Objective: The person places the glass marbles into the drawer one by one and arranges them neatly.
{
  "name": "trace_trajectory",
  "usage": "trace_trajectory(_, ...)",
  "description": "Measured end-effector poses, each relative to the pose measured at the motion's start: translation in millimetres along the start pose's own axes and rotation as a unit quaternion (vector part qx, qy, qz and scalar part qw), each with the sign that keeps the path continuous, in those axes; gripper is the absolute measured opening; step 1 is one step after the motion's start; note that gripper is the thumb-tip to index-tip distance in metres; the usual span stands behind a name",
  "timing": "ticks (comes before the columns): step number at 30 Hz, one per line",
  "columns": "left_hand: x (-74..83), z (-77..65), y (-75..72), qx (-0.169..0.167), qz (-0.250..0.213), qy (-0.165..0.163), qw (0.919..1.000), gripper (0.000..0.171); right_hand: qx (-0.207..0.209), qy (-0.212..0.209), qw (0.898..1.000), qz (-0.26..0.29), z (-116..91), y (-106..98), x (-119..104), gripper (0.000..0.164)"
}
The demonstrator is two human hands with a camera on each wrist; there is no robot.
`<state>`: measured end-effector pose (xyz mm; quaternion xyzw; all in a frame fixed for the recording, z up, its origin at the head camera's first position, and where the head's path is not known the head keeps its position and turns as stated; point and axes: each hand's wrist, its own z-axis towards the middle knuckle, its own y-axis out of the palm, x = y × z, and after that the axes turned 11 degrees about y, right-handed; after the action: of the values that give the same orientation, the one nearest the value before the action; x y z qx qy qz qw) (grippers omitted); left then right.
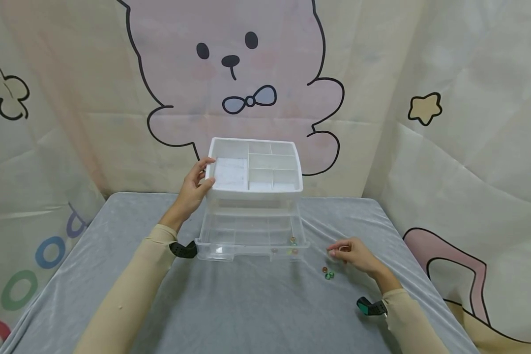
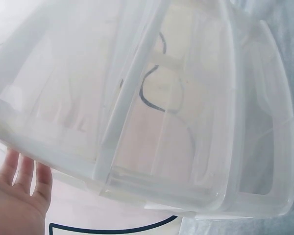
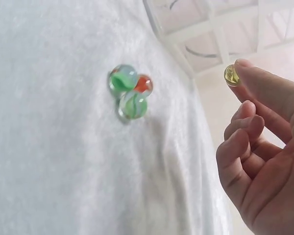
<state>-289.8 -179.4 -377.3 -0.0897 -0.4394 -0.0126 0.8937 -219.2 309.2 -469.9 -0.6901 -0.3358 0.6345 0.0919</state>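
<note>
A yellowish glass marble (image 3: pixel 230 75) is pinched between the thumb and index finger of my right hand (image 1: pixel 353 254). Below that hand, three marbles (image 3: pixel 132 93), two with green swirls and one orange-red, lie close together on the cloth. My left hand (image 1: pixel 191 191) holds the left edge of a storage box (image 1: pixel 254 192), thumb in front; its fingers (image 2: pixel 23 171) show against the wall in the left wrist view. The box has a white divided top tray (image 1: pixel 272 161). A clear drawer (image 1: pixel 251 235) below is pulled out toward me, with several marbles (image 1: pixel 293 241) at its right side.
Grey-blue velvety cloth (image 1: pixel 243 309) covers the table, with wrinkles on the right. Behind stands a hanging backdrop (image 1: pixel 367 98) printed with a pink bear, close behind the box; similar printed sheets flank both sides.
</note>
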Motion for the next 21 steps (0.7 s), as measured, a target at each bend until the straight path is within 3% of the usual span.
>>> trace_trajectory(21, 0.8, -0.1, 0.2, 0.001, 0.001, 0.003, 1.0000, 0.048, 0.039, -0.042, 0.998, 0.012, 1.0, 5.6, -26.1, 0.026)
